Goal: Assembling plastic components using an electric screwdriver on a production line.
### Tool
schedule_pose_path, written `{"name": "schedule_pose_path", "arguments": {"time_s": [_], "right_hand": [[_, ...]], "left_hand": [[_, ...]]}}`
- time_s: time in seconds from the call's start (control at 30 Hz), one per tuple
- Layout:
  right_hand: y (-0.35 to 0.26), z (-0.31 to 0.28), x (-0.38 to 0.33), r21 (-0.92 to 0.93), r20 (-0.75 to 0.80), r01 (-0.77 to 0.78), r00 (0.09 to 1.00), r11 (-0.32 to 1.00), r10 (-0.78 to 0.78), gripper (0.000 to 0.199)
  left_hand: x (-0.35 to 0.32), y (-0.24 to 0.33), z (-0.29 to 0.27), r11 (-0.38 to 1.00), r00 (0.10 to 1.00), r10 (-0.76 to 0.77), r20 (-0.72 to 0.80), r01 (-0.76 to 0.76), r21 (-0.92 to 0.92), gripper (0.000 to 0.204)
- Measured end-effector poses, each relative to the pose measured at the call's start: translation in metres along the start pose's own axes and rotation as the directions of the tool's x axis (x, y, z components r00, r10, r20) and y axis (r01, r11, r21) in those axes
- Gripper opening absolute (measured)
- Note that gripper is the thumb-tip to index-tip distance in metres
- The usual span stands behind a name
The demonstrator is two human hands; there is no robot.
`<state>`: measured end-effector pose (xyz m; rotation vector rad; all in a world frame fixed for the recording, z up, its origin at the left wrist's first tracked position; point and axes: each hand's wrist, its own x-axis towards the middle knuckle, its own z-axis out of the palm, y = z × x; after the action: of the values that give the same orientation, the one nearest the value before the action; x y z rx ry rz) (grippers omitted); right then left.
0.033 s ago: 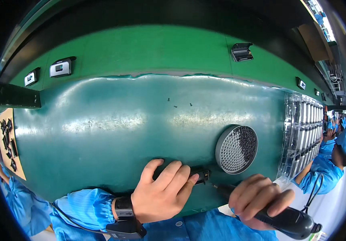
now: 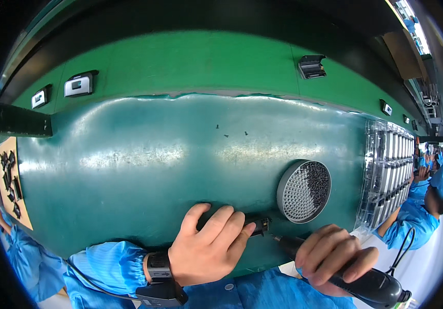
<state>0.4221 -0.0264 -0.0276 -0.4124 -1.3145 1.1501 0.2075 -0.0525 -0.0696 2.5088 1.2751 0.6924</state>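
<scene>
My left hand (image 2: 208,242) is closed around a small black plastic part (image 2: 262,225), pressing it near the front of the green work mat. Only the part's right end sticks out past my fingers; the rest is hidden under the hand. Wrapped in my right hand (image 2: 334,257) is a black electric screwdriver (image 2: 373,283). Its tip points left at the part's exposed end, with a small gap between them. Just beyond both hands is a round grey screw dish (image 2: 303,191), its perforated plate holding many tiny dark screws, heaped mostly on the right.
Three loose screws (image 2: 226,136) lie farther back. Behind the mat, a green belt (image 2: 180,62) carries black-and-silver housings (image 2: 79,85) and an open black case (image 2: 312,67). Clear trays (image 2: 386,175) stand right, near a co-worker (image 2: 417,206). Black parts lie on a tan board (image 2: 23,206) at left.
</scene>
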Motion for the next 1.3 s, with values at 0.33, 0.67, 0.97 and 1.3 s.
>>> {"name": "schedule_pose_path", "arguments": {"time_s": [0.33,0.67,0.97,1.3], "right_hand": [[-0.002,-0.037,0.011,0.101,0.603,-0.208,0.790,0.973,0.106,0.027],[0.001,0.003,-0.020,0.007,0.120,-0.081,0.990,0.997,0.079,0.029],[0.007,0.013,-0.019,-0.067,0.054,-0.085,0.995,0.994,0.089,0.044],[0.016,0.017,-0.025,-0.117,-0.047,0.077,0.995,0.990,-0.084,0.051]], "left_hand": [[-0.014,-0.011,0.012,1.000,0.999,0.003,-0.035,-0.003,-0.006,0.021],[-0.020,-0.014,0.019,0.999,0.998,-0.019,-0.062,0.017,-0.029,0.016],[-0.024,-0.011,0.019,1.000,0.999,-0.012,-0.052,0.010,-0.030,0.016],[-0.023,-0.009,0.019,1.000,0.998,-0.016,-0.052,0.016,-0.015,0.017]]}}
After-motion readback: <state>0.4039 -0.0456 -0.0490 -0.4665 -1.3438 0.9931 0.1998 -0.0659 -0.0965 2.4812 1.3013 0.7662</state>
